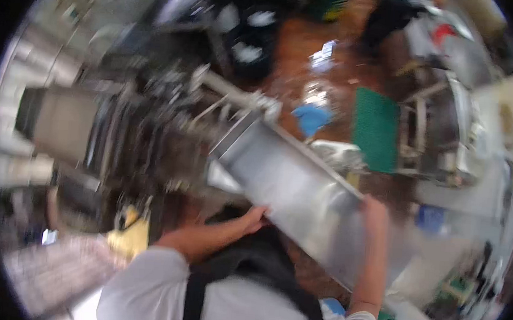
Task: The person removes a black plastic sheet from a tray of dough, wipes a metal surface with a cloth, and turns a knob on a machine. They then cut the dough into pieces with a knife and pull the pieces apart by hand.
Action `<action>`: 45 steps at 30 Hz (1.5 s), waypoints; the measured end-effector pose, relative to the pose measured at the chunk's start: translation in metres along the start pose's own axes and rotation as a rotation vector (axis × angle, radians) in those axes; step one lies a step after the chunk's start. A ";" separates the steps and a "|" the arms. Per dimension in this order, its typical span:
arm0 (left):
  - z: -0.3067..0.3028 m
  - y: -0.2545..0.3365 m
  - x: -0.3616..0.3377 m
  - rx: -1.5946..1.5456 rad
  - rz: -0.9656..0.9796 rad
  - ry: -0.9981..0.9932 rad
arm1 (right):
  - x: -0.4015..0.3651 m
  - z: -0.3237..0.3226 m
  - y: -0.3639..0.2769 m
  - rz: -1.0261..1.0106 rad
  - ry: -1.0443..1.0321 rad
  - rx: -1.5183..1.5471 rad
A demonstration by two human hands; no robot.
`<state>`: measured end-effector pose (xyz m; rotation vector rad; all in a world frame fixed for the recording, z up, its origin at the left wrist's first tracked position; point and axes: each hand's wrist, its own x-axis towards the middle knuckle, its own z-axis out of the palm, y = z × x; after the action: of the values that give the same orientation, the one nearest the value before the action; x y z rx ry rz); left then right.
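A long, shallow stainless-steel tray (293,183) with raised edges slants across the middle of the head view, in front of my body. My left hand (256,218) grips its near long edge, thumb over the rim. Further right, my right hand (374,211) is closed on the far long edge, with that forearm crossing above the metal. The fingers under the rims are hidden. Motion blur softens the whole picture, and whatever the tray's underside looks like cannot be seen.
Dark kitchen equipment (133,139) stands to my left. Ahead, a green mat (376,130) lies on the wet-looking reddish floor (300,50), near a blue cloth-like item (311,119) and black bags (250,40). A metal-framed stand (428,127) and pale counter (473,202) are on the right.
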<state>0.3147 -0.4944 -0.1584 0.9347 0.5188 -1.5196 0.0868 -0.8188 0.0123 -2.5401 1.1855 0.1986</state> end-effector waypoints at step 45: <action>-0.278 0.154 0.004 -0.471 0.539 0.720 | 0.272 0.278 -0.371 -0.718 -0.381 -0.147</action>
<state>0.5360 -0.3095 -0.2923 1.1127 0.9896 -0.5081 0.5492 -0.6942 -0.2320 -2.7013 0.0972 0.5652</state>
